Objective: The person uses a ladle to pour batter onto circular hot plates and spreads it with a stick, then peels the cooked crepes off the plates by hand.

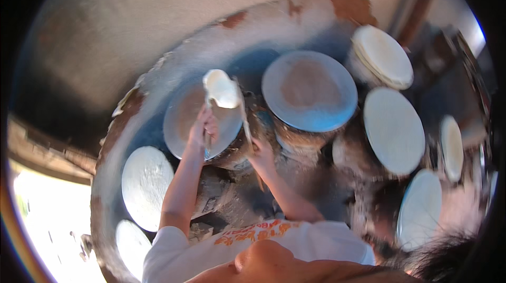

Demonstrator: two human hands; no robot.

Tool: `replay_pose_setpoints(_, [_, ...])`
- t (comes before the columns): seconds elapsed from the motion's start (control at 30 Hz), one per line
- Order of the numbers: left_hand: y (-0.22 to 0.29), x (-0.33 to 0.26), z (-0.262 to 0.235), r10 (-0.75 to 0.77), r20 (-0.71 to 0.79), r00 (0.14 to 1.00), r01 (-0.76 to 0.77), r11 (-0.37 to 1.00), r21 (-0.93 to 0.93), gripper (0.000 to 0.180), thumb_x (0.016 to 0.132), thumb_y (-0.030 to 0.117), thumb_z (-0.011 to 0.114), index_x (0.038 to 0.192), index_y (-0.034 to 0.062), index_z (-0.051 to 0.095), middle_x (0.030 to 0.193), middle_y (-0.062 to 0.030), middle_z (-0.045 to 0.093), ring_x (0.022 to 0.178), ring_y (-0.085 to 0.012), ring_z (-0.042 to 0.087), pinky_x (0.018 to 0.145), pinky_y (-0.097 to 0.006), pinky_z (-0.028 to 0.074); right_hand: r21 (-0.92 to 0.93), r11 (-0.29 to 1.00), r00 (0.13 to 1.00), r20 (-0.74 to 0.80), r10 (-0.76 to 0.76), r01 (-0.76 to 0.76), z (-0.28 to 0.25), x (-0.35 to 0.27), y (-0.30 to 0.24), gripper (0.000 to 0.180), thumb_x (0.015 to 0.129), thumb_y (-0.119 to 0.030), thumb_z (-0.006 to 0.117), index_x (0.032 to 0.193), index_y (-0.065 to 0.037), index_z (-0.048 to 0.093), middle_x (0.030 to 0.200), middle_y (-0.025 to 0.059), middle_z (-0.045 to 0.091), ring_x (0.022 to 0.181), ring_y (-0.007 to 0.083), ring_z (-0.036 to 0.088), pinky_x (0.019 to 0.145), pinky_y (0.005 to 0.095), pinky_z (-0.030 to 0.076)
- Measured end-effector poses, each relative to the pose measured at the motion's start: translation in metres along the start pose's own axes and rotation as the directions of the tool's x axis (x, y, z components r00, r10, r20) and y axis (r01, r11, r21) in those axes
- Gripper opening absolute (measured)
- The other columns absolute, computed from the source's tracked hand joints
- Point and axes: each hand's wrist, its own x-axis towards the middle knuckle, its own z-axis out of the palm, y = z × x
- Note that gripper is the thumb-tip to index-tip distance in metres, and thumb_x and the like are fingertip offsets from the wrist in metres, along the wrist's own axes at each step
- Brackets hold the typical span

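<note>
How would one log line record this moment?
left hand: holds stick; right hand: holds second stick; white mass: at stick ends, seen against round griddle

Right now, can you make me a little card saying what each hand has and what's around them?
Left hand: closed on a thin stick
Right hand: closed on another stick
Between the sticks' tops: a white piece, too blurry to name
Behind the piece: a round griddle
Right of that: a second griddle
Far left: white discs
Right side: more discs
</note>
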Motion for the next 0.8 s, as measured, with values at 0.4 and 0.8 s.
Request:
replay_pose_setpoints(0.4, [0.049, 0.063, -0.097, 0.534, 0.108, 0.838, -0.458, 0.583, 0.672, 0.047, 0.086, 0.006, 0.058, 0.131, 0.0106, 0.05, 0.069, 0.0016, 0.053, 0.048, -0.009, 0.045, 0.044, -0.024, 0.04, -0.657, 0.713, 0.966, 0.103, -0.238, 0.246, 0.062, 0.062, -0.024, 0.038, 0.07, -0.003, 0.06, 0.108, -0.003, 0.06, 0.104, 0.013, 0.056, 0.099, 0.0341, 0.053, 0.084, 0.0403, 0.047])
replay_pose_setpoints(0.8, [0.083, 0.035, -0.158, 0.743, 0.279, 0.608, -0.016, -0.34, 0.94, 0.046, 0.087, 0.026, 0.054, 0.133, 0.0306, 0.047, 0.112, -0.0141, 0.063, 0.097, -0.0355, 0.061, 0.084, -0.042, 0.049, -0.744, 0.555, 0.915, 0.193, -0.355, 0.372, 0.088, 0.095, -0.026, 0.038, 0.07, -0.002, 0.061, 0.108, -0.004, 0.061, 0.104, 0.0091, 0.057, 0.097, 0.0304, 0.055, 0.079, 0.0391, 0.05])
